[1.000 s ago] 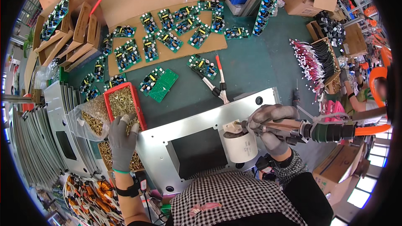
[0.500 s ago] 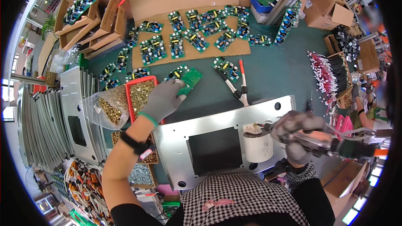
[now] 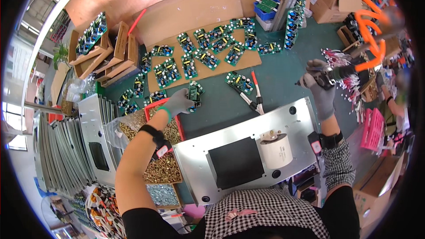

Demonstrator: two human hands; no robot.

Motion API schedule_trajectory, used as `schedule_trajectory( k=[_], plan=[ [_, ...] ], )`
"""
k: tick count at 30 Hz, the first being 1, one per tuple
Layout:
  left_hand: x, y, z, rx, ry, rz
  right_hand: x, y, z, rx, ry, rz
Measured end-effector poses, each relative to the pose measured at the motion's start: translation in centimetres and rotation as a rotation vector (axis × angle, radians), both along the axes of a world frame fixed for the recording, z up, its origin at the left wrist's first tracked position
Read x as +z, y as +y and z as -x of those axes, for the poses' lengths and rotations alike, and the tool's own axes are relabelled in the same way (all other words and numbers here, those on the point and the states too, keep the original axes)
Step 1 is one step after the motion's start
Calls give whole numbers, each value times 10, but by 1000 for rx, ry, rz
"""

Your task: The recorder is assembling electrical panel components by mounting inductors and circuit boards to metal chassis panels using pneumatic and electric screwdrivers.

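Observation:
A green circuit board (image 3: 195,94) stands tilted in the gloved fingers of my left hand (image 3: 178,102), just beyond the red bin. My right hand (image 3: 320,92), gloved too, grips a power screwdriver (image 3: 330,78) fed by an orange coiled hose (image 3: 371,31). It is up at the right, past the far corner of a silver metal panel (image 3: 190,155) that lies in front of me. On that panel are a black sheet (image 3: 236,163) and a white cylindrical capacitor (image 3: 277,152) with brass-coloured terminals.
Many circuit boards (image 3: 206,59) lie on cardboard at the back. Two taped cables (image 3: 256,102) rest beyond the panel. Red bin (image 3: 180,128) and open boxes of screws (image 3: 161,171) sit left, beside stacked metal panels (image 3: 62,150). Red-white wires (image 3: 349,82) and a co-worker's arm (image 3: 392,102) are right.
My right hand has lifted the screwdriver off the capacitor's terminals and carried it away to the far right. The board in my left hand has turned from nearly flat to upright. The view has shifted.

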State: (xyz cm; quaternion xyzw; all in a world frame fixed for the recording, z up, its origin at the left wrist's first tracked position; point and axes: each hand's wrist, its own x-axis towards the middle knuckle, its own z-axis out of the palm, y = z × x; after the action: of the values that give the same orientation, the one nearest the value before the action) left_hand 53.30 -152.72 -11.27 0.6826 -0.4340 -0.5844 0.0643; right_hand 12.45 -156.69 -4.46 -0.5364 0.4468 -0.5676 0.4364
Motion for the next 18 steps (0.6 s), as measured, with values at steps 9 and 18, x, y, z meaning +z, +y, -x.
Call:
schedule_trajectory(
  k=[9, 18],
  plan=[
    [135, 75, 88, 82, 888, 161, 30, 83, 17, -235, 522, 89],
    [136, 141, 252, -122, 838, 353, 70, 193, 41, 310, 202, -427]
  ],
)
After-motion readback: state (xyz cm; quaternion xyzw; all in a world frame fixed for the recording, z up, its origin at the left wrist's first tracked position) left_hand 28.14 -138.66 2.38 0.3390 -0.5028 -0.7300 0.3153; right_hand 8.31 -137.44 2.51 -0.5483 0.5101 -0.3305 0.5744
